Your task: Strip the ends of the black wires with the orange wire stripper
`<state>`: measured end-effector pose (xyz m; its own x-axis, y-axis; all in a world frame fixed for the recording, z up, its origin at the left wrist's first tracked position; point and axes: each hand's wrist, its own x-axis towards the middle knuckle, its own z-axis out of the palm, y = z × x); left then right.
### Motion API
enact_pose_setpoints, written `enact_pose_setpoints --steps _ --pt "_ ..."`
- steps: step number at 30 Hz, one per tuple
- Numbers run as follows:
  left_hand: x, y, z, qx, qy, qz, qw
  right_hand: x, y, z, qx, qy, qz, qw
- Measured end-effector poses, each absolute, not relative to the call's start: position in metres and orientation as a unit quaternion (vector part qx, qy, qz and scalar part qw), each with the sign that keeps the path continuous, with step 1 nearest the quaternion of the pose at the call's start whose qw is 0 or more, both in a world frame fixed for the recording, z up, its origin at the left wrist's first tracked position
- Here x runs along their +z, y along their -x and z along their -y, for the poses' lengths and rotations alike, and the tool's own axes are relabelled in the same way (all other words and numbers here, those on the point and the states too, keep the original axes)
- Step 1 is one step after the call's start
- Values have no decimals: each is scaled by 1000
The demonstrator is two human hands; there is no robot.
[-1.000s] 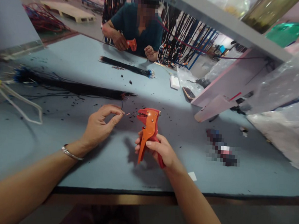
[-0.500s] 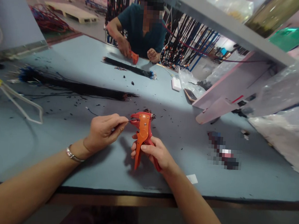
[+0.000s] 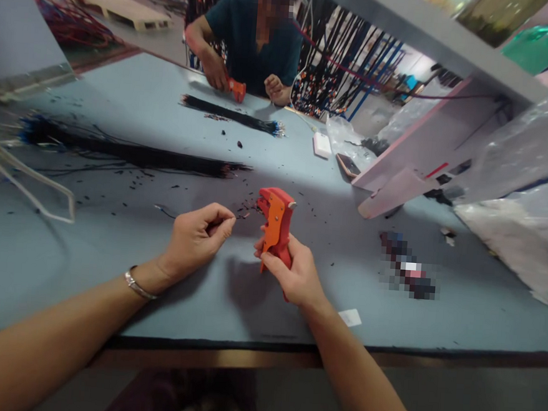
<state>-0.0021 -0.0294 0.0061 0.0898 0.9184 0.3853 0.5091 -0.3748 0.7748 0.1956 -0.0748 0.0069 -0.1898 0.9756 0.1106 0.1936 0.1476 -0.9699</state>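
Note:
Pinched between the thumb and fingers of my left hand is a thin black wire. Its tail comes out to the left of the hand, and a short end shows past the fingertips. My right hand is wrapped round an orange and red wire stripper, held upright with its jaws toward the upper left. A small gap separates the jaws from the wire end. Behind my hands lies a long bundle of black wires, with blue and metal ends at the left.
Black scraps litter the grey table. Across it a person holds another orange stripper by a second wire bundle. A white box, a phone, plastic bags and a white wire frame stand around.
The stripper has moved right and away from the wire, turning slightly; half a second ago its jaws were at the wire end. My left hand still pinches the wire.

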Motion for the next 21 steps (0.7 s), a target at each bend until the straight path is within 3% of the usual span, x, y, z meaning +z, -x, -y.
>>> enact_pose_setpoints --steps 5,9,21 --pt "7 0 27 464 -636 -489 375 7 -189 79 197 480 753 404" --pt "5 -2 27 489 -553 -438 513 2 -184 79 70 460 813 351" --pt "4 -5 27 483 -465 -402 624 -5 -186 74 -88 439 824 347"
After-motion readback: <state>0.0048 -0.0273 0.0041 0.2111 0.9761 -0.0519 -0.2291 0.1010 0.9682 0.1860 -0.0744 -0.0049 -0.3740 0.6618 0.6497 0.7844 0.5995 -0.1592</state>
